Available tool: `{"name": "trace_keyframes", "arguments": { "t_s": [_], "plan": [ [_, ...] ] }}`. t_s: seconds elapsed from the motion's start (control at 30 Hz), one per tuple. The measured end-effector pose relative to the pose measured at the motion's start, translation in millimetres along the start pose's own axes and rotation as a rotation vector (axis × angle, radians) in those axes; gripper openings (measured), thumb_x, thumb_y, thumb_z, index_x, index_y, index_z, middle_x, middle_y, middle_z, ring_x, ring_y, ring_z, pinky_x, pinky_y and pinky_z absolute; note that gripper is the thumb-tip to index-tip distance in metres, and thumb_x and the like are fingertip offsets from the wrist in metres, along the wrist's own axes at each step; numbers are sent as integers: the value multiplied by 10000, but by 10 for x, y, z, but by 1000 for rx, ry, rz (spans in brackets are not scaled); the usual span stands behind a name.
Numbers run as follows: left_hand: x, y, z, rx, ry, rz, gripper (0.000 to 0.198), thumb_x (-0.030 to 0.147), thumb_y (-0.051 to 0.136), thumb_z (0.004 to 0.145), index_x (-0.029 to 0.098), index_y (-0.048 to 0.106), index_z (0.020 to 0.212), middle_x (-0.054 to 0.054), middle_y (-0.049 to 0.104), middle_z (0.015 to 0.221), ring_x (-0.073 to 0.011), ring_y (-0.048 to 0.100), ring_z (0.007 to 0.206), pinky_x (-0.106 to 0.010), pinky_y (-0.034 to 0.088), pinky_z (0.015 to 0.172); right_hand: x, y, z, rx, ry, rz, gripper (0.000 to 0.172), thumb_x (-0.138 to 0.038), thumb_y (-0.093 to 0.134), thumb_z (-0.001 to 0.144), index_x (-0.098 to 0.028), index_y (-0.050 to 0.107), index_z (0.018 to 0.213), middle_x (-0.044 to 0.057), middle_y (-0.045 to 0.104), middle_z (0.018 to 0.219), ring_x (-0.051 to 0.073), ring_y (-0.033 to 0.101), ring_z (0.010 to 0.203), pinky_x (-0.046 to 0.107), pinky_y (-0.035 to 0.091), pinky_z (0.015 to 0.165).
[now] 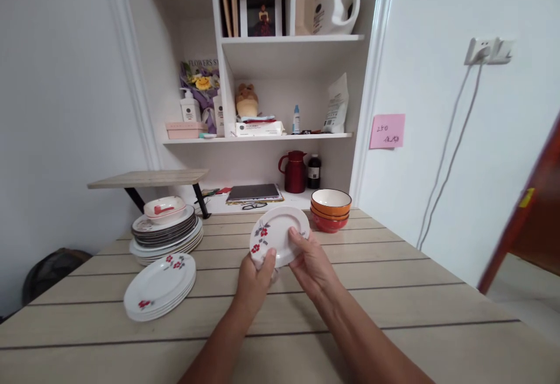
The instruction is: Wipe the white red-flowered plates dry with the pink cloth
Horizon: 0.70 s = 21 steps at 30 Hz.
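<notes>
We hold a white plate [279, 229] with red flowers above the middle of the counter [394, 302], its face tilted toward us. Our left hand [256, 279] has its grip closed on the near left rim, thumb over the face; our right hand [314, 260] has its grip closed on the right side, thumb lying on top. On our left, we see a low stack of flowered plates [160, 286], and just beyond it a taller plate stack [166, 237] topped by a white dish [165, 215]. Farther off, to the right, we have stacked bowls [331, 213], orange above red.
</notes>
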State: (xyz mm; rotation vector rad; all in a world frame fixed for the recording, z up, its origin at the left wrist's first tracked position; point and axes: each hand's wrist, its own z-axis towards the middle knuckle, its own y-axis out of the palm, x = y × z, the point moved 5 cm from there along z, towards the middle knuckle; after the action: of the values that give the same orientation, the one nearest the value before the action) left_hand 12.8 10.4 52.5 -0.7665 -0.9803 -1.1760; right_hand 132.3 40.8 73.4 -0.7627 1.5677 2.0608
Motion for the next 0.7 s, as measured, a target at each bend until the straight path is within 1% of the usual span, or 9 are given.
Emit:
{"name": "trace_keyframes", "arguments": {
  "t_s": [0.07, 0.1, 0.17, 0.23, 0.3, 0.43, 0.53, 0.6, 0.7],
  "plan": [
    [29, -44, 16, 12, 27, 59, 265, 396, 626, 800, 170, 713, 909, -68, 729, 846, -222, 653, 821, -305, 488, 784, -14, -11, 5, -14, 27, -112, 481, -338, 788, 674, -207, 595, 1094, 53, 698, 1023, 198, 647, 875, 320, 533, 761],
    [53, -72, 27, 23, 54, 98, 253, 383, 630, 795, 174, 710, 914, -71, 726, 850, -224, 646, 806, -307, 482, 775, -46, -28, 8, 2, 1, -208, 494, -333, 786, 674, -207, 582, 1106, 56, 687, 1028, 198, 641, 878, 317, 530, 752],
    [118, -129, 49, 42, 148, 188, 218, 334, 644, 780, 191, 701, 933, -72, 712, 878, -231, 629, 821, -314, 467, 786, -149, -50, 8, 35, -127, -433, 597, -285, 786, 661, -234, 527, 1195, 54, 654, 1069, 193, 626, 881, 315, 527, 743],
    [199, -176, 59, 64, 285, 319, 159, 264, 629, 776, 213, 687, 915, -66, 688, 897, -239, 607, 872, -326, 448, 822, -258, -32, -5, 21, -297, -663, 742, -223, 768, 656, -284, 437, 1318, 61, 598, 1180, 193, 612, 913, 332, 525, 775],
    [273, -194, 53, 73, 421, 502, 159, 175, 572, 785, 225, 666, 903, -58, 668, 914, -245, 580, 920, -350, 434, 855, -344, 10, -30, -20, -474, -886, 774, -176, 707, 691, -320, 388, 1381, 74, 537, 1283, 214, 589, 1010, 368, 513, 831],
    [366, -178, 19, 79, 579, 910, 343, 10, 490, 739, 223, 639, 964, -59, 660, 1020, -256, 533, 962, -401, 432, 871, -433, 117, -110, -89, -817, -1321, 633, -51, 545, 746, -330, 522, 1313, 70, 509, 1339, 242, 508, 1189, 412, 443, 941],
    [397, -170, 5, 105, 601, 1091, 383, -25, 499, 709, 217, 647, 965, -64, 664, 1052, -271, 521, 952, -424, 443, 844, -391, 210, -169, -192, -975, -1559, 468, -25, 532, 764, -307, 660, 1116, 63, 585, 1267, 246, 531, 1144, 419, 394, 947],
    [403, -169, 5, 113, 611, 1109, 373, -23, 502, 714, 212, 653, 961, -68, 667, 1055, -272, 521, 942, -428, 448, 833, -336, 249, -185, -278, -980, -1642, 346, -21, 537, 771, -270, 689, 957, 49, 671, 1081, 230, 568, 1030, 401, 377, 912],
    [401, -188, 30, 85, 629, 945, 324, 3, 501, 744, 219, 656, 930, -57, 674, 1009, -245, 537, 932, -400, 449, 842, -319, 239, -157, -308, -853, -1595, 243, -27, 522, 785, -222, 659, 835, 29, 667, 838, 187, 562, 833, 327, 380, 777]
  ]
}}
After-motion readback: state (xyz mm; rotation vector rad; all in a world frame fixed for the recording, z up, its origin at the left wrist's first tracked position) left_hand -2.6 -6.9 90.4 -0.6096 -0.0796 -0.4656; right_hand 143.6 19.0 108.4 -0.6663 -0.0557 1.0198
